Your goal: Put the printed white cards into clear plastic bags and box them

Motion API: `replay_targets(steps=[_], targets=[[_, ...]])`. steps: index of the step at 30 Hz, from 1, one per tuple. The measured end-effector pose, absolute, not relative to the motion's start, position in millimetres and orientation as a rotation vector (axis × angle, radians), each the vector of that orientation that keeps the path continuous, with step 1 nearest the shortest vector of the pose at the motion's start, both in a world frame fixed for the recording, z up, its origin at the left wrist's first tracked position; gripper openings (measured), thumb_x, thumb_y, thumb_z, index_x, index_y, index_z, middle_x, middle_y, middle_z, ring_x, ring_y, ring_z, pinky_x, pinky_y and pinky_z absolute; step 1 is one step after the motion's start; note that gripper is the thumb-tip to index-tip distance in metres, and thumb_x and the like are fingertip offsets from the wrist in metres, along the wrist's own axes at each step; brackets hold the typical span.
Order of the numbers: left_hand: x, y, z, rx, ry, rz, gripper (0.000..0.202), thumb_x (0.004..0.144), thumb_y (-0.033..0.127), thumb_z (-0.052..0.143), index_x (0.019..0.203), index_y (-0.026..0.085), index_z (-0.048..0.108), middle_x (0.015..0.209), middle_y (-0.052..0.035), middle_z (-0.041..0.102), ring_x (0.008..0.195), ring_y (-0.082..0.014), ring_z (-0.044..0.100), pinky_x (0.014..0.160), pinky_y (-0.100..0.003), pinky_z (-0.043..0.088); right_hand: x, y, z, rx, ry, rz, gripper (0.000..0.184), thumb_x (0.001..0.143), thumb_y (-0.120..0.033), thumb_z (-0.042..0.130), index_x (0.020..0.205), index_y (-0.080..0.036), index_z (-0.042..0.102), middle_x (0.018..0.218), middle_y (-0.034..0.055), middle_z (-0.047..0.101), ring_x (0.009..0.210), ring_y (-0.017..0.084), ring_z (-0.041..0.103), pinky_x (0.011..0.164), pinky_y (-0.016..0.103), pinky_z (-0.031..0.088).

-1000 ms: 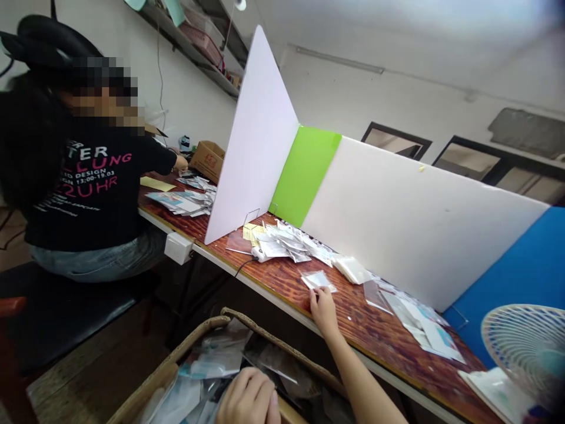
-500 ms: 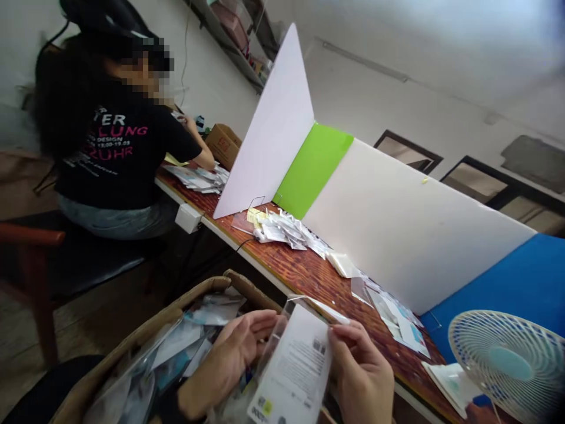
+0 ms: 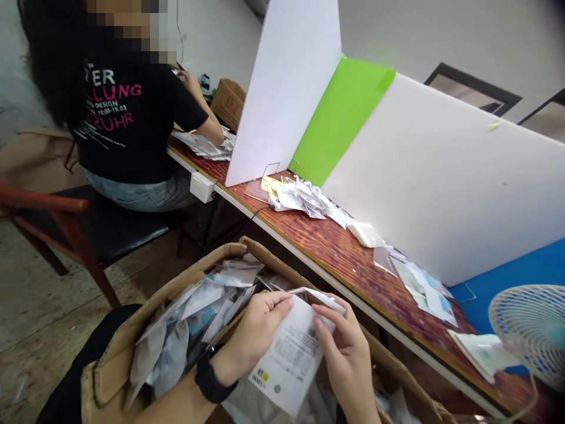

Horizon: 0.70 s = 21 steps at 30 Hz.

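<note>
This is a small packing workshop, I think: a long wooden bench [image 3: 344,259] with divider boards [image 3: 441,176], a seated co-worker [image 3: 128,112], and a cardboard box [image 3: 216,262] full of plastic packets [image 3: 198,300].

Head-mounted view, looking forward and down, rolled a touch sideways! Very close on the left hand [image 3: 253,335] and right hand [image 3: 342,359] over the open cardboard box [image 3: 112,359], then out along the wooden desk [image 3: 353,253] toward the white divider [image 3: 441,176] and a seated co-worker [image 3: 128,112], farther off.

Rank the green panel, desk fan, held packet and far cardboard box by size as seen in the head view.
Green panel
Fan and packet, which look alike
Far cardboard box, smallest, though distance shrinks it
</note>
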<state>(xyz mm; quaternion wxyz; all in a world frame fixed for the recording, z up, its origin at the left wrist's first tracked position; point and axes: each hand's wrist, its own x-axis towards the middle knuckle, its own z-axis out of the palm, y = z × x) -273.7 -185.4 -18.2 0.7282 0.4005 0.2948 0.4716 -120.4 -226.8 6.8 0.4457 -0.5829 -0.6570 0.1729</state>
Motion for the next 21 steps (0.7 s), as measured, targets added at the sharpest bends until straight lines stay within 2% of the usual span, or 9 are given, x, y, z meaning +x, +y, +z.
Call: replay_targets(steps=[2, 6, 8, 10, 13, 16, 18, 21], targets=[[-273.1, -185.0, -20.4, 0.835, 0.648, 1.054, 0.027, 0.082, 0.034, 0.055, 0.09, 0.013, 0.07, 0.066, -0.0018, 0.066, 0.057, -0.0112, 0.052, 0.054, -0.022, 0.04, -121.0, -227.3, 5.2, -1.445, -1.636, 0.487, 0.013, 0.084, -0.027, 0.056, 0.093, -0.027, 0.066, 0.119, 0.0063, 0.049, 0.117, 0.024, 0.046, 0.095, 0.038, 0.04], [-274.3, -183.9, -19.7, 0.808, 0.717, 1.103, 0.022, 0.079, 0.029, 0.058, 0.089, 0.013, 0.07, 0.077, -0.0052, 0.071, 0.075, -0.0186, 0.063, 0.07, -0.028, 0.047, -122.6, -227.0, 5.3, -1.429, -1.626, 0.648, 0.014, 0.085, -0.03, 0.054, 0.089, -0.025, 0.066, 0.117, 0.008, 0.052, 0.115, 0.025, 0.049, 0.094, 0.042, 0.041], [-275.5, -183.9, -18.2, 0.884, 0.763, 1.112, 0.022, 0.08, 0.028, 0.057, 0.088, 0.013, 0.07, 0.08, -0.0066, 0.072, 0.079, -0.0203, 0.064, 0.072, -0.029, 0.048, -123.9, -227.7, 6.3, -1.459, -1.651, 0.64, 0.016, 0.086, -0.031, 0.053, 0.088, -0.024, 0.066, 0.119, 0.0094, 0.052, 0.116, 0.026, 0.049, 0.094, 0.045, 0.042], [-275.9, -184.8, -17.5, 0.992, 0.824, 1.13, 0.022, 0.082, 0.027, 0.054, 0.088, 0.014, 0.07, 0.084, -0.0071, 0.073, 0.082, -0.0206, 0.065, 0.074, -0.029, 0.048, -125.4, -229.4, 6.8, -1.512, -1.719, 0.469, 0.016, 0.086, -0.03, 0.053, 0.088, -0.024, 0.067, 0.127, 0.0111, 0.047, 0.119, 0.029, 0.046, 0.094, 0.049, 0.041], [-274.0, -189.0, -18.1, 1.151, 0.849, 1.154, 0.021, 0.084, 0.024, 0.051, 0.095, 0.017, 0.067, 0.092, -0.0056, 0.072, 0.087, -0.0194, 0.064, 0.08, -0.028, 0.047, -127.9, -232.6, 6.4, -1.478, -1.791, -0.117, 0.015, 0.082, -0.022, 0.059, 0.094, -0.02, 0.068, 0.137, 0.015, 0.036, 0.122, 0.034, 0.041, 0.094, 0.054, 0.038], [-271.2, -196.4, -18.0, 1.323, 0.797, 1.152, 0.022, 0.086, 0.021, 0.047, 0.101, 0.021, 0.063, 0.095, -0.0024, 0.07, 0.088, -0.0173, 0.063, 0.079, -0.026, 0.047, -130.4, -234.7, 6.0, -1.311, -1.856, -0.479, 0.021, 0.078, -0.01, 0.062, 0.098, -0.017, 0.066, 0.119, 0.0153, 0.052, 0.107, 0.029, 0.051, 0.086, 0.047, 0.044], [-270.4, -201.4, -17.0, 1.438, 0.788, 1.139, 0.023, 0.088, 0.021, 0.045, 0.103, 0.023, 0.062, 0.097, -0.0012, 0.07, 0.087, -0.0166, 0.063, 0.08, -0.026, 0.046, -131.8, -235.2, 6.3, -1.247, -1.91, -0.453, 0.023, 0.078, -0.004, 0.061, 0.097, -0.016, 0.064, 0.098, 0.0106, 0.06, 0.09, 0.022, 0.055, 0.076, 0.038, 0.047], [-271.0, -206.8, -15.3, 1.572, 0.794, 1.093, 0.027, 0.089, 0.02, 0.043, 0.108, 0.026, 0.06, 0.104, -0.0001, 0.068, 0.091, -0.0168, 0.061, 0.083, -0.027, 0.044, -132.8, -235.2, 7.9, -1.225, -1.897, -0.329, 0.022, 0.079, -0.002, 0.059, 0.096, -0.015, 0.063, 0.088, 0.0078, 0.06, 0.08, 0.017, 0.055, 0.069, 0.032, 0.049]])
